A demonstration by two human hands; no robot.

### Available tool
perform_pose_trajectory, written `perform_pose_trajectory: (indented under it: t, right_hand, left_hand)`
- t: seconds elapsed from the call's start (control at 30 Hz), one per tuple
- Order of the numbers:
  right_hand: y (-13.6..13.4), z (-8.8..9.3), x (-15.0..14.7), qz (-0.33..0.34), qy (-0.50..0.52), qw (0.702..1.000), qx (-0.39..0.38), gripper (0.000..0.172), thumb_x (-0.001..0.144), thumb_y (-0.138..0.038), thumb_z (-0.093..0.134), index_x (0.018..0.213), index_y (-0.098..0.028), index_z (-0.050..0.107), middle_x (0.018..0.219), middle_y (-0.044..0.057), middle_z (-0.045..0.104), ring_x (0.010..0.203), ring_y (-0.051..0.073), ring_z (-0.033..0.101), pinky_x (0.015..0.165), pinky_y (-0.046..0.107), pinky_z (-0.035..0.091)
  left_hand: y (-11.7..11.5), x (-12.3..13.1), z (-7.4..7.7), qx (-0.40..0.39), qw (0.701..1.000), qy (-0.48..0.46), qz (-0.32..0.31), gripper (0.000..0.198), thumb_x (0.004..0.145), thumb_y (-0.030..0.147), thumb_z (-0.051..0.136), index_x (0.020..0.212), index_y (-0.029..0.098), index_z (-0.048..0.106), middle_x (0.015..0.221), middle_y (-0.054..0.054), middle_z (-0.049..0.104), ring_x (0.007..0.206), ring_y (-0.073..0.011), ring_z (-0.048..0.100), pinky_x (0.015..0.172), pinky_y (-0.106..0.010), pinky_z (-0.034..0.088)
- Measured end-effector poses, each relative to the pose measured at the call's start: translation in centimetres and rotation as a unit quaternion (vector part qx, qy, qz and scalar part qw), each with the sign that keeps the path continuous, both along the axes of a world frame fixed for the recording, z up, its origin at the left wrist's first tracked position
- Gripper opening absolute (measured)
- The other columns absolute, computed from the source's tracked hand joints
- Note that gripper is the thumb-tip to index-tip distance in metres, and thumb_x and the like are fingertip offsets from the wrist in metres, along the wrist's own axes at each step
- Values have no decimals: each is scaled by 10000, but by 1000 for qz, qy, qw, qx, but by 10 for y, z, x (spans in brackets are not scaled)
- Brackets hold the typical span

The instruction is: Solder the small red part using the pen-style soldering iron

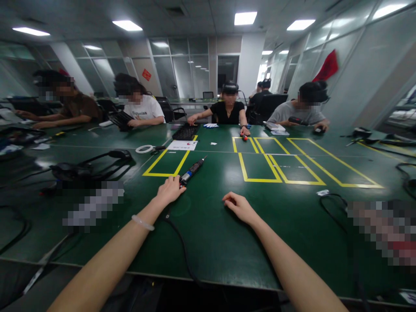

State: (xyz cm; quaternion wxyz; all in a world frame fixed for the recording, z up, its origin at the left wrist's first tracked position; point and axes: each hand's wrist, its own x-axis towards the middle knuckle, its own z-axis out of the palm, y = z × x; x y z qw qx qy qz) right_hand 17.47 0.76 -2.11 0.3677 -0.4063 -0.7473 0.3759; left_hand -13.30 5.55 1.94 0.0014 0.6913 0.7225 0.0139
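Note:
My left hand (170, 190) is closed around the rear end of a black electric screwdriver (192, 172) with a blue band. The tool lies low over the green table (201, 225), its thin bit pointing away and to the right. Part of its handle is hidden under my fingers. A black cable (182, 242) runs from near this hand to the table's front edge. To the right, my right hand (240, 207) rests on the tabletop with its fingers curled in and nothing visible in them. It touches no tool.
Yellow tape outlines (260, 180) mark the table. A white sheet (182, 145), a black tray (185, 131) and a coil of white cable (144, 149) lie farther back. Black headgear (91, 167) sits at left. Several people sit opposite; one person's hand (244, 131) is near a red-tipped item.

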Motion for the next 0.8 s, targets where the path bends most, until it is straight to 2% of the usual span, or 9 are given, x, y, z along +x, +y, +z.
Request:
perform_pose_trajectory:
  t: [0.13, 0.27, 0.43, 0.6, 0.8]
  right_hand:
    - [0, 1, 1, -1, -8, 1000, 0, 134, 839, -218, 498, 897, -191, 616, 739, 1, 607, 675, 148, 550, 626, 249, 397]
    - [1, 1, 1, 1, -13, 1000, -3, 143, 842, -213, 496, 912, -187, 619, 756, 8, 622, 690, 150, 564, 636, 249, 404]
    - [1, 2, 0, 1, -21, 1000, 2, 135, 841, -212, 500, 897, -175, 617, 748, 7, 624, 685, 145, 564, 636, 242, 403]
    - [-2, 4, -1, 3, -25, 1000, 2, 139, 846, -213, 494, 899, -173, 615, 758, 9, 634, 685, 142, 570, 638, 240, 405]
    - [-2, 4, -1, 1, -32, 999, 7, 134, 845, -216, 496, 890, -178, 617, 746, 6, 633, 682, 145, 571, 634, 242, 406]
  left_hand:
    - [17, -27, 2, -11, 999, -4, 49, 575, 832, 543, 428, 1279, 184, 394, 1205, -171, 480, 1120, -330, 493, 834, -430, 444]
    - [18, -37, 6, 28, 997, 26, 60, 514, 843, 537, 419, 1207, 179, 468, 1169, -163, 508, 1069, -320, 527, 816, -411, 453]
    - [4, -29, 3, 120, 989, 83, 35, 403, 878, 462, 398, 1114, 160, 520, 1103, -157, 562, 965, -301, 580, 763, -385, 469]
    - [-1, -21, -4, 144, 984, 99, 44, 400, 931, 397, 258, 1094, 137, 515, 945, -147, 631, 796, -293, 631, 649, -380, 473]
    - [-2, -15, -5, 160, 980, 102, 59, 424, 944, 376, 211, 1075, 128, 529, 909, -162, 652, 755, -288, 647, 622, -358, 461]
